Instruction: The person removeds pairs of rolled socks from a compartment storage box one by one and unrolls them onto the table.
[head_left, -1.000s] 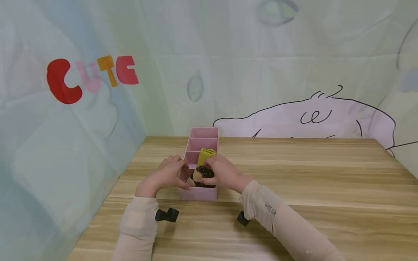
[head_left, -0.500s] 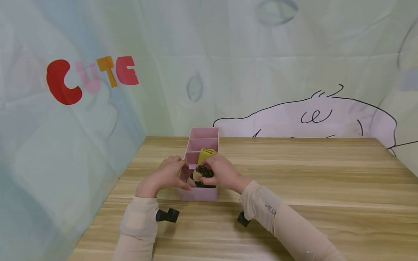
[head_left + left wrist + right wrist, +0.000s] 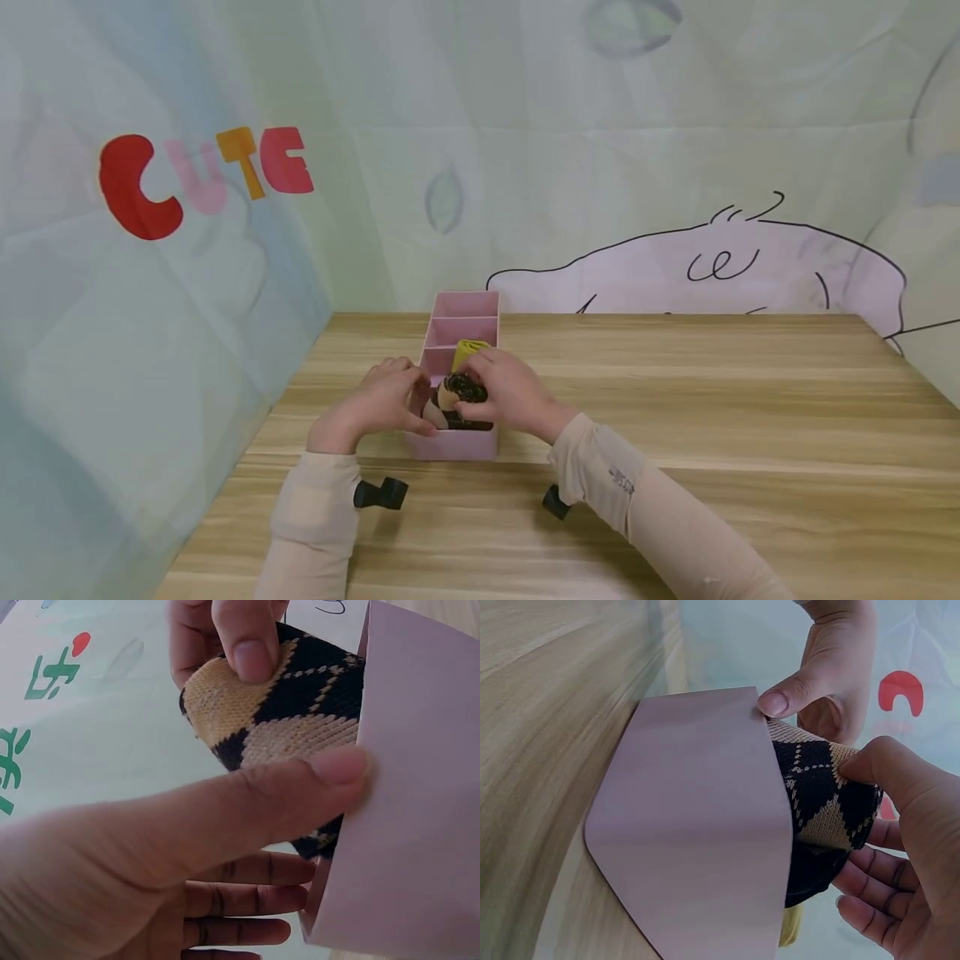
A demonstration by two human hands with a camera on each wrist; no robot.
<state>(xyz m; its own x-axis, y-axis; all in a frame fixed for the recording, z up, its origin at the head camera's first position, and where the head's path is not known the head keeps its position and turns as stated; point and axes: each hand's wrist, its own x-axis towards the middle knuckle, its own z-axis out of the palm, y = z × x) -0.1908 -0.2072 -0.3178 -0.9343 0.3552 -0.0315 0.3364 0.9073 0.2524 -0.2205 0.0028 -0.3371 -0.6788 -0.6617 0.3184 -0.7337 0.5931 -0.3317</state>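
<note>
A rolled argyle sock, black with tan and beige diamonds, sticks up out of the front compartment of a long pink divided box. My right hand pinches it near the top, thumb on the near face and fingers behind. At the box's front left corner is my left hand, its thumb lying across the sock's lower part with the tip at the front rim. The other left fingers stretch out by the left wall. One compartment back stands a rolled yellow cloth. The sock's bottom is hidden in the box.
The pink box stands on a wood-grain table. Nothing shows in its two rear compartments. Black mounts jut from both wrists. A printed cloth backdrop closes off the back and left sides.
The sock has shifted slightly up and to the left in my right hand, and more of its pale left side shows. My left hand stays at the box corner.
</note>
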